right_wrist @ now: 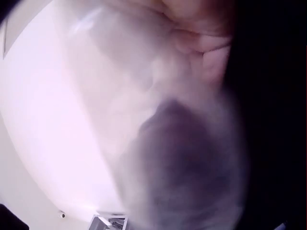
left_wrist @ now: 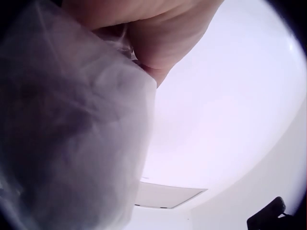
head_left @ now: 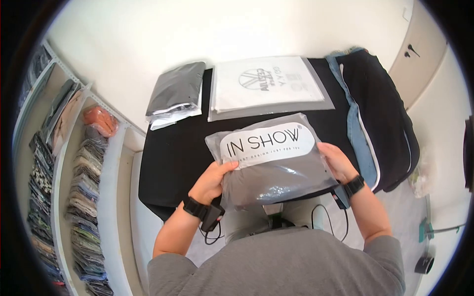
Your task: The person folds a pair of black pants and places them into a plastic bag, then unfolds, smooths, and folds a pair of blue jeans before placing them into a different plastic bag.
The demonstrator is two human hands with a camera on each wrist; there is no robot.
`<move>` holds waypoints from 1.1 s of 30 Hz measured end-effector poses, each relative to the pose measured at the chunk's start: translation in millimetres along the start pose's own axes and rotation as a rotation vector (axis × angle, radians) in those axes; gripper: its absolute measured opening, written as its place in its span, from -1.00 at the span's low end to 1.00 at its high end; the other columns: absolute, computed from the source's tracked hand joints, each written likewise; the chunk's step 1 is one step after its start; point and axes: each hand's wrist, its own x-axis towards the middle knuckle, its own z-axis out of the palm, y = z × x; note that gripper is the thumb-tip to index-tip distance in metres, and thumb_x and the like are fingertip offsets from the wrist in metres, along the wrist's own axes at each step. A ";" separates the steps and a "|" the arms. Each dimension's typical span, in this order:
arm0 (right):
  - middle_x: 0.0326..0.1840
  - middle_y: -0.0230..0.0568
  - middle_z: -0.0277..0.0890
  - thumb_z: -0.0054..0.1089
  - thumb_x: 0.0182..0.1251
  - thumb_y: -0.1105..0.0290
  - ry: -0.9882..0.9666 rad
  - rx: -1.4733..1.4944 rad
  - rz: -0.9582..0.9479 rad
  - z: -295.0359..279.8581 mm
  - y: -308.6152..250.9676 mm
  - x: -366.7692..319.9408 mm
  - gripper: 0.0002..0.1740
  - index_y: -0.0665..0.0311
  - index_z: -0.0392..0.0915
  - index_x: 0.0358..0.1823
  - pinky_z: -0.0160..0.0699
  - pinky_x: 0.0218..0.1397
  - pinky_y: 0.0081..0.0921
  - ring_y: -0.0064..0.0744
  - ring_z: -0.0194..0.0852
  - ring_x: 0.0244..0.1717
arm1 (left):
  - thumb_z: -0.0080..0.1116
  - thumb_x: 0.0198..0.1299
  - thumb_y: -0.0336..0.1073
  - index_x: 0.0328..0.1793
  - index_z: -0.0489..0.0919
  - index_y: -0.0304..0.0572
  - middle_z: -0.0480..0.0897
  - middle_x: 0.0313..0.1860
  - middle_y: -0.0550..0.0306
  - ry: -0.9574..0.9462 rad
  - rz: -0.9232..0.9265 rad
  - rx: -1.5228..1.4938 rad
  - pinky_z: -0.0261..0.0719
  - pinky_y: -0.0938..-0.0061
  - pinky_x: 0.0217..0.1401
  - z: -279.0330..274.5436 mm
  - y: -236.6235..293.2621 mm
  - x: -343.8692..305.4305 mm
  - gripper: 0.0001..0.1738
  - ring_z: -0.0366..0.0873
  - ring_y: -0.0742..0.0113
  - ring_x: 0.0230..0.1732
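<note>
A frosted plastic garment bag [head_left: 281, 180] with a white "IN SHOW" label and dark grey contents is held up in front of the body, at the table's near edge. My left hand [head_left: 210, 181] grips its left side, thumb on top beside the label. On the opposite side, my right hand [head_left: 339, 160] pinches the bag near the label's right end. In the left wrist view the cloudy plastic bag [left_wrist: 72, 134] hangs beside the left hand [left_wrist: 158, 36]. The right wrist view shows the right hand's curled fingers [right_wrist: 213, 60] against the blurred bag.
On the black-covered table [head_left: 173, 148] lie a dark packaged garment [head_left: 177, 86] at back left and a flat white printed bag [head_left: 264, 84] at back centre. Black and denim clothes [head_left: 377, 113] cover the right end. Shelves [head_left: 116, 182] of folded garments stand left.
</note>
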 end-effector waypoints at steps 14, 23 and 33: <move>-0.26 -0.14 0.59 -0.15 0.51 0.29 -0.053 0.258 -0.230 -14.8 5.4 -11.2 -0.70 0.38 0.45 -0.02 0.58 -0.13 -0.57 -0.42 0.57 -0.27 | 0.12 0.28 -0.17 0.21 0.44 -0.24 0.54 0.16 0.02 0.285 0.690 -0.228 0.41 0.21 0.26 -89.4 172.1 47.3 -0.55 0.47 0.14 0.16; -0.27 -0.16 0.59 -0.14 0.51 0.30 -0.079 0.323 -0.222 -14.8 6.4 -11.7 -0.71 0.38 0.47 -0.06 0.59 -0.13 -0.57 -0.43 0.57 -0.27 | 0.27 0.17 -0.04 0.18 0.45 -0.11 0.43 0.20 0.08 0.842 0.619 -0.172 0.40 0.09 0.11 -155.8 193.1 143.3 -0.47 0.37 0.13 0.16; -0.17 -0.15 0.61 -0.11 0.49 0.32 -0.173 0.356 -0.190 -20.3 7.4 -9.8 -0.72 0.37 0.46 0.01 0.55 -0.01 -0.51 -0.43 0.59 -0.17 | 0.15 0.13 0.18 0.19 0.28 -0.24 0.45 0.14 -0.02 0.723 0.715 -0.546 0.48 0.22 0.08 -205.7 181.9 131.9 -0.27 0.41 0.12 0.09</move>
